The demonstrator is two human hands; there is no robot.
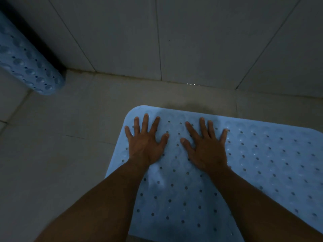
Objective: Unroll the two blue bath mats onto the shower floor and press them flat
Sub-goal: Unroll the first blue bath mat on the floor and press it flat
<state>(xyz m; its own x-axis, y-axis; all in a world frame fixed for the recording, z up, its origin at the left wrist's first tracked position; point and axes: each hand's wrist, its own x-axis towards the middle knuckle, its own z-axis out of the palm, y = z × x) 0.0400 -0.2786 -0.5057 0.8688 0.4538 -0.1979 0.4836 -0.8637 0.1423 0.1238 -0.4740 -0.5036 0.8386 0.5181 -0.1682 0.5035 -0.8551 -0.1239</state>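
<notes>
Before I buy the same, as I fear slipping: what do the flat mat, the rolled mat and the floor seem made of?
Flat mat: soft rubbery plastic, perhaps PVC, matte light blue; punched holes, moulded round bumps.
Rolled mat: likely the same; it holds a tight roll, suction discs showing.
Floor: pale tile, probably ceramic, dull finish; grout lines.

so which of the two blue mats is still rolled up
The rolled mat in the far left corner, against the wall. The flat mat lies unrolled on the floor, with the left hand and right hand pressing it.
</notes>
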